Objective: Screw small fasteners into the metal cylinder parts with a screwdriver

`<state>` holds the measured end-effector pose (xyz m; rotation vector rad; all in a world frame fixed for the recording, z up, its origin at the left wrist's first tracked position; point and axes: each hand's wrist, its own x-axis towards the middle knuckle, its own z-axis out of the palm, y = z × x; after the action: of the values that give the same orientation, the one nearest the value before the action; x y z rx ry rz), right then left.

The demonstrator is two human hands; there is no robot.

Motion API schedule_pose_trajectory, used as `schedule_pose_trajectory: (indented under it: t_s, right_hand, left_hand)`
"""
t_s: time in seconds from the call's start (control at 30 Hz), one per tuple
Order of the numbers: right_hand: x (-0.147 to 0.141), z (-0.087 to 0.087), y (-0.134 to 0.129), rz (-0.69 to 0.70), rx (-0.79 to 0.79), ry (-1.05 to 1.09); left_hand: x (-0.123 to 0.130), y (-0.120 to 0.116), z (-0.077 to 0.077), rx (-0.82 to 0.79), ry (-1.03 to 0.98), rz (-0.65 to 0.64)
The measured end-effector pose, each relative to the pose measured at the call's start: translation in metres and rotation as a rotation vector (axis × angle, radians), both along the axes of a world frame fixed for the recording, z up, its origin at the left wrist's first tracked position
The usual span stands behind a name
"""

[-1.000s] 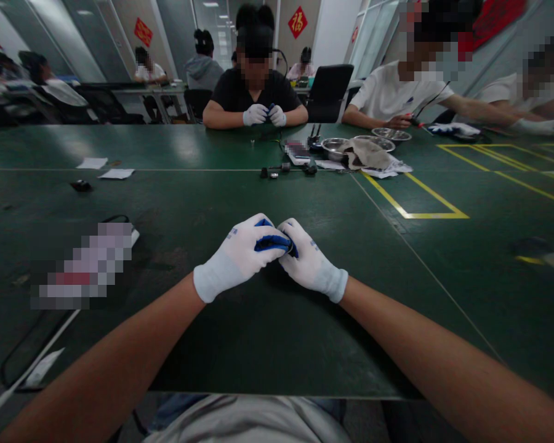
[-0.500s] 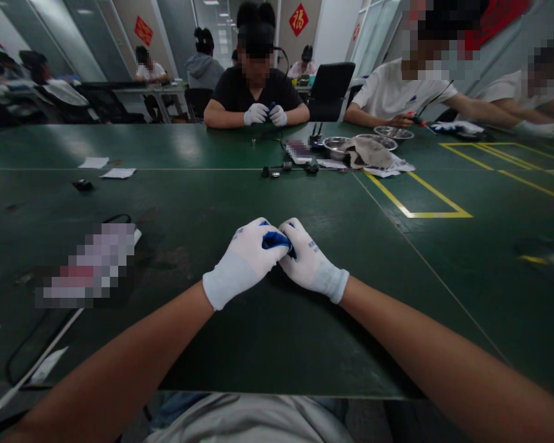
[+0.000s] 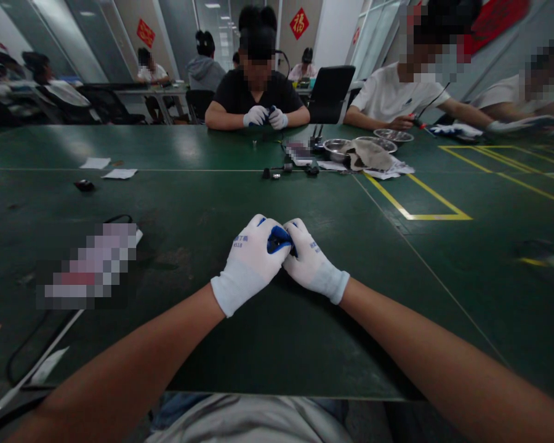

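My left hand (image 3: pixel 257 255) wears a white glove with a blue palm, its fingers curled and pressed against the other hand. A small dark thing (image 3: pixel 277 243) shows faintly inside the curl of the left thumb and fingers; its kind I cannot make out. My right hand (image 3: pixel 307 257), in a matching glove, is closed too, its fingertips meeting the left ones. Whatever the right fingers hold is hidden by the gloves. Both hands rest together just over the green tabletop (image 3: pixel 277 351).
A pixelated device (image 3: pixel 95 258) with a cable lies to the left. Farther off are small black parts (image 3: pixel 277 171), metal bowls (image 3: pixel 336 146), a cloth (image 3: pixel 368 154) and papers (image 3: pixel 119 174). Yellow tape (image 3: pixel 438 216) marks the right side. Co-workers (image 3: pixel 257 92) sit across the table.
My left hand has rolled slightly and its wrist has shifted right, opening a view of the dark thing inside its grasp. My right hand has barely moved.
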<state>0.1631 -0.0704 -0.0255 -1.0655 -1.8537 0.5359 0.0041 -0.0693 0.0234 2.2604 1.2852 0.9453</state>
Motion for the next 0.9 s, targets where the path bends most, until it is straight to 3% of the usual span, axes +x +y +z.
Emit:
schedule_pose_trajectory:
  t_s: [0.3,0.53,0.73,0.9]
  right_hand:
    - [0.004,0.001,-0.004,-0.023,0.031,0.148]
    - [0.001,0.001,-0.004,-0.015,0.011,0.147]
    - [0.003,-0.002,0.001,-0.149,0.177,0.024]
    - [0.004,0.0,0.003,-0.142,0.184,0.013]
  left_hand:
    - [-0.009,0.01,-0.016,0.151,-0.171,-0.157]
    - [-0.01,0.01,-0.02,0.26,-0.081,-0.244]
    - [-0.011,0.014,-0.022,0.356,-0.056,-0.27]
    - [-0.01,0.015,-0.024,0.371,-0.037,-0.285]
